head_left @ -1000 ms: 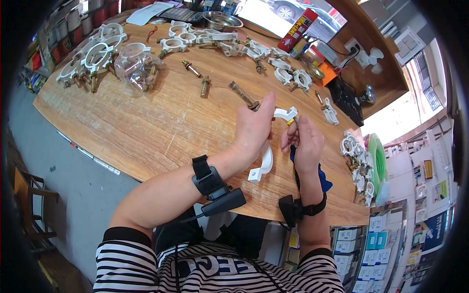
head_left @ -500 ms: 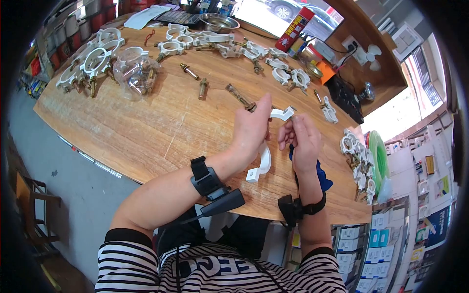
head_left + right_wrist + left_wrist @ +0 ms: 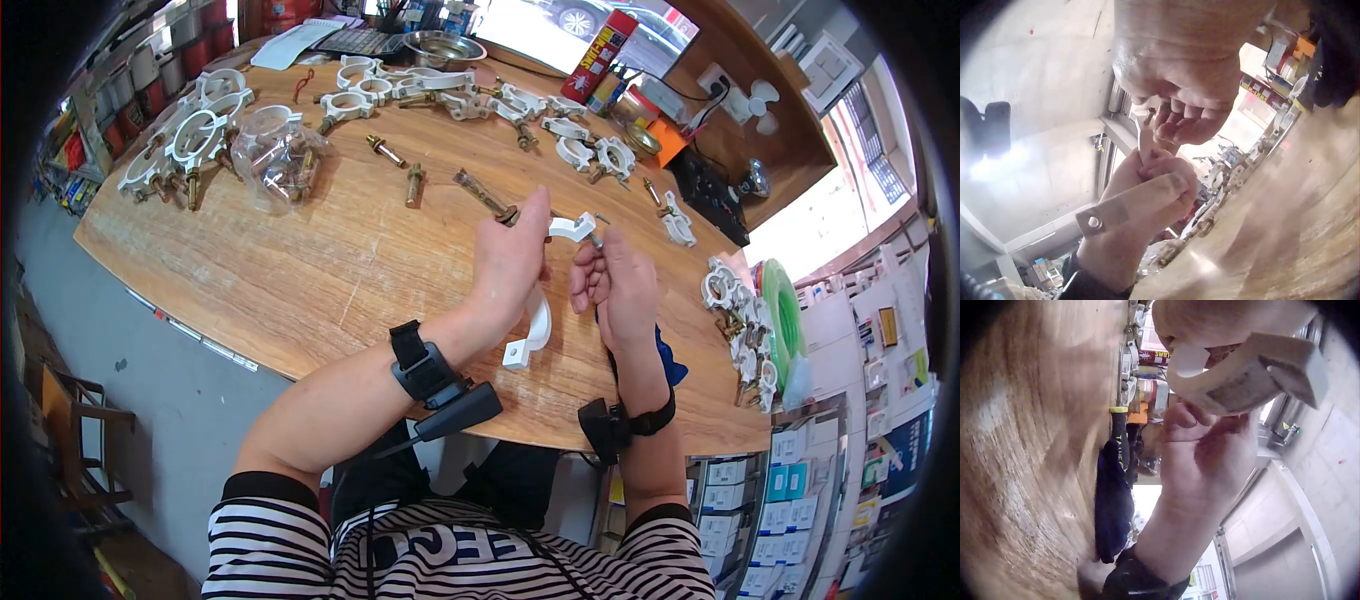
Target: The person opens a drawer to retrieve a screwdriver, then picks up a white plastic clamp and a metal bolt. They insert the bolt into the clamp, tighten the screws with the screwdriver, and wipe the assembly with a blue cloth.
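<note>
Since the earlier frames, the right hand has been brought up against the upper lug of the white pipe clamp.

Counted: two hands, one clamp in hand, one small screw, three loose anchor bolts on the far desk, and one clear bag of fittings at far left.

The clamp is gripped by the left hand and is held above the desk's near right part, with its lower end hanging below the palm. The screw is pinched between the curled fingertips of the right hand, at the upper lug.

A blue-handled tool lying under the right forearm is shown plainly by the left wrist view only. The hole in the clamp's lower lug is shown by the right wrist view only. The wider desk is covered clearly by the head view alone.
</note>
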`<state>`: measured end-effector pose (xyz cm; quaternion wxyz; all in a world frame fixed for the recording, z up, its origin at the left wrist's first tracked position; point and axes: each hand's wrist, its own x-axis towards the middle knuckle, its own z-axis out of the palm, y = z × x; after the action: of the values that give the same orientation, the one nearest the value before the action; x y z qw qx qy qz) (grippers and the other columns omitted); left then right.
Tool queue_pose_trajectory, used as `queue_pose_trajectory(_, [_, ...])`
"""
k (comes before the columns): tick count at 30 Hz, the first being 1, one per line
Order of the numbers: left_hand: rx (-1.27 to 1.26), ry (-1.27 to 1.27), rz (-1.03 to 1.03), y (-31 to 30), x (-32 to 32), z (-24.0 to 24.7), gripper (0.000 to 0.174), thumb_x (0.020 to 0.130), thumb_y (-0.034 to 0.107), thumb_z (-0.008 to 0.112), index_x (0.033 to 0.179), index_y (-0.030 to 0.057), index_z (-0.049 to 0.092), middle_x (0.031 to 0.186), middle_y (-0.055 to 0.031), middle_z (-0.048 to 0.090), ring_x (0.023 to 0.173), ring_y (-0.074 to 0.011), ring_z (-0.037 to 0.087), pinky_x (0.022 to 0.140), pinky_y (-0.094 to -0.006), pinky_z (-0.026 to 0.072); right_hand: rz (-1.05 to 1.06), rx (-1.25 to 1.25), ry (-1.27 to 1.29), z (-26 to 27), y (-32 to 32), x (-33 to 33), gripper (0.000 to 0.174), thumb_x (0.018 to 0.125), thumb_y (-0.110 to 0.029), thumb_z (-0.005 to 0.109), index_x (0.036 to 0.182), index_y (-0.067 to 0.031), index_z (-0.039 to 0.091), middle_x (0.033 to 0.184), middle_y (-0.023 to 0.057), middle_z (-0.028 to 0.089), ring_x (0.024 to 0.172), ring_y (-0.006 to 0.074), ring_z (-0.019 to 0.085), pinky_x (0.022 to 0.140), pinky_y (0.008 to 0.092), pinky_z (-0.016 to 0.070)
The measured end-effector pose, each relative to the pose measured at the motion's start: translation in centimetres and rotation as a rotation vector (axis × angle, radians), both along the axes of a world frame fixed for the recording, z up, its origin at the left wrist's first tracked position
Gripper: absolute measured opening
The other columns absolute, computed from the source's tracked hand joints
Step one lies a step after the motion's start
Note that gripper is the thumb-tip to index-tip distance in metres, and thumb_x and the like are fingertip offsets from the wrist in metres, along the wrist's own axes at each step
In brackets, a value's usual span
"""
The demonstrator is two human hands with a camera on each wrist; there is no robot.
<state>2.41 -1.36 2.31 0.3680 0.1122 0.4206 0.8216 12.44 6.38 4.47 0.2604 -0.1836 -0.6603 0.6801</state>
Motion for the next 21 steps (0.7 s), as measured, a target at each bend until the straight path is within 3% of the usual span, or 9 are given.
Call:
queue_pose_trajectory(2, [-0.01, 0.009, 0.006, 0.0, -0.1, 0.0, 0.038, 0.079, 0.034, 0.049, 0.059, 0.0018, 0.047, 0.054, -0.003, 0.044, 0.042, -0.0109, 0.041, 0.038, -0.026, 0.0343, -0.02, 0.131, 0.068, -0.5, 0.0, -0.1, 0.022, 0.083, -0.019, 0.052, 0.086, 0.0025, 0.048, 0.064, 0.0085, 0.05, 0.048, 0.0105, 0.047, 0.039, 0.0207, 0.0372])
queue_pose_trajectory(6, [-0.029, 0.037, 0.016, 0.1, -0.4, -0.3, 0.04, 0.079, 0.036, 0.049, 0.06, 0.001, 0.048, 0.055, -0.0032, 0.045, 0.043, -0.0111, 0.042, 0.04, -0.0261, 0.035, -0.117, 0.132, 0.103, -0.2, -0.5, -0.5, 0.023, 0.083, -0.019, 0.051, 0.088, 0.0025, 0.048, 0.065, 0.0089, 0.051, 0.047, 0.0111, 0.047, 0.038, 0.0214, 0.0374])
queue_pose_trajectory(8, [-0.038, 0.054, 0.013, 0.2, -0.4, -0.2, 0.04, 0.079, 0.036, 0.048, 0.061, 0.0007, 0.048, 0.056, -0.0034, 0.046, 0.044, -0.0112, 0.042, 0.04, -0.0261, 0.0354, 0.085, -0.203, 0.013, -0.3, 0.6, 0.1, 0.021, 0.084, -0.018, 0.05, 0.09, 0.0027, 0.047, 0.067, 0.0092, 0.051, 0.046, 0.0119, 0.047, 0.038, 0.0222, 0.0376])
queue_pose_trajectory(10, [-0.042, 0.061, 0.055, 0.3, -0.2, -0.1, 0.036, 0.081, 0.035, 0.048, 0.057, 0.0076, 0.044, 0.044, 0.0016, 0.034, 0.038, -0.0081, 0.03, 0.04, -0.0248, 0.0291, 0.021, -0.098, 0.053, -0.6, 0.3, -0.3, 0.021, 0.084, -0.018, 0.05, 0.09, 0.0028, 0.048, 0.067, 0.0093, 0.051, 0.046, 0.0121, 0.046, 0.038, 0.0225, 0.0373])
queue_pose_trajectory(12, [-0.058, 0.058, 0.057, 0.4, -0.3, -0.1, 0.036, 0.081, 0.035, 0.048, 0.057, 0.0077, 0.043, 0.044, 0.0015, 0.034, 0.038, -0.0082, 0.031, 0.04, -0.0248, 0.029, -0.042, 0.008, 0.09, -0.6, -0.1, -0.7, 0.021, 0.084, -0.017, 0.05, 0.089, 0.0029, 0.048, 0.067, 0.0094, 0.051, 0.045, 0.0123, 0.046, 0.039, 0.0229, 0.0371])
queue_pose_trajectory(15, [-0.079, 0.058, 0.054, 0.2, -0.4, 0.1, 0.036, 0.081, 0.035, 0.048, 0.057, 0.0078, 0.043, 0.045, 0.0015, 0.034, 0.038, -0.0083, 0.031, 0.04, -0.0249, 0.0289, -0.106, -0.068, 0.131, -0.3, -0.3, -0.7, 0.02, 0.083, -0.016, 0.051, 0.087, 0.0038, 0.049, 0.065, 0.0091, 0.051, 0.046, 0.012, 0.046, 0.039, 0.023, 0.0375])
queue_pose_trajectory(18, [-0.096, 0.072, 0.042, 0.2, -0.5, -0.1, 0.038, 0.079, 0.036, 0.048, 0.059, 0.0035, 0.046, 0.05, -0.0013, 0.04, 0.042, -0.0101, 0.037, 0.041, -0.0261, 0.0319, 0.092, -0.257, 0.035, -0.6, 0.5, -0.2, 0.019, 0.083, -0.015, 0.051, 0.087, 0.0033, 0.05, 0.066, 0.0091, 0.053, 0.047, 0.0119, 0.047, 0.041, 0.0222, 0.0386])
queue_pose_trajectory(20, [-0.112, 0.084, 0.034, 0.3, -0.6, -0.5, 0.041, 0.078, 0.037, 0.049, 0.061, -0.0009, 0.049, 0.056, -0.0041, 0.046, 0.045, -0.0118, 0.043, 0.041, -0.0272, 0.0349, -0.056, 0.066, 0.047, -1.2, 0.6, -0.5, 0.022, 0.083, -0.019, 0.051, 0.086, 0.0031, 0.051, 0.069, 0.01, 0.055, 0.048, 0.0118, 0.049, 0.042, 0.0214, 0.0396])
queue_pose_trajectory(21, [-0.098, 0.073, 0.033, 0.4, -0.6, -0.6, 0.041, 0.078, 0.037, 0.049, 0.062, -0.0008, 0.049, 0.055, -0.0038, 0.045, 0.045, -0.0117, 0.042, 0.041, -0.0272, 0.0344, -0.058, 0.06, 0.049, -1.3, 0.4, -0.7, 0.022, 0.083, -0.019, 0.051, 0.086, 0.0031, 0.051, 0.069, 0.01, 0.055, 0.048, 0.0118, 0.049, 0.042, 0.0214, 0.0396])
